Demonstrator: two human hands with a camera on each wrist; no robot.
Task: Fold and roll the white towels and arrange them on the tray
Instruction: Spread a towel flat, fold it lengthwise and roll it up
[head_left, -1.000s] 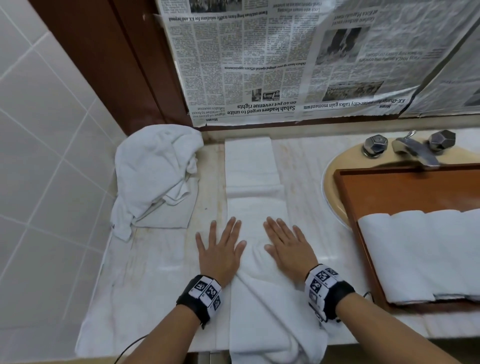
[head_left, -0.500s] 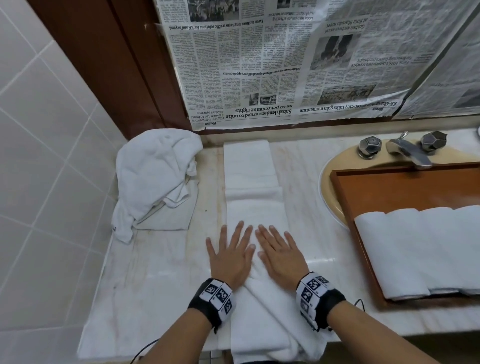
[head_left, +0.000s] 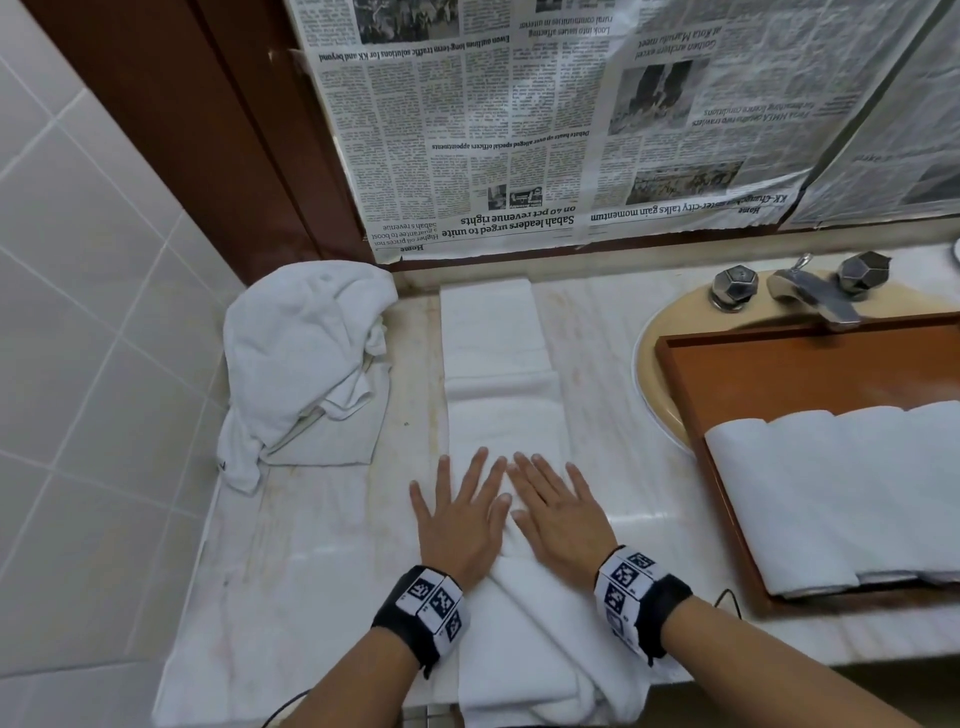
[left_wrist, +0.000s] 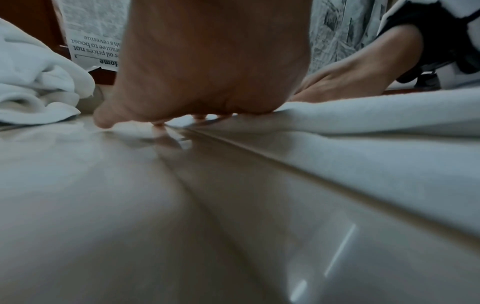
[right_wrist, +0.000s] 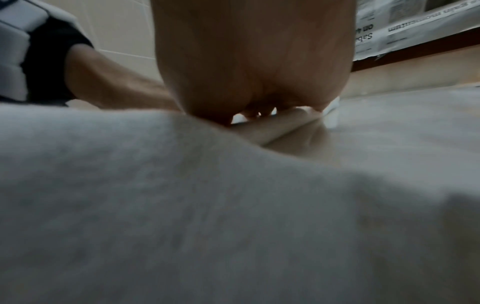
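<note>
Nearest, the folded towel (head_left: 506, 415) is lying as a long strip on the counter (head_left: 291, 545), its near end drooping over the edge and cut off from view. Both the left hand (head_left: 457, 512) and right hand (head_left: 558, 512) are pressing it side by side, fingers straight and spread, gripping nothing. It is looking soft, light and limp, so it is probably best taken at the near end's two corners for rolling. Right, rolled towels (head_left: 841, 493) are sitting on the wooden tray (head_left: 779, 364), partly cropped. Far left, a crumpled towel pile (head_left: 306, 358) is waiting; its count is unclear.
</note>
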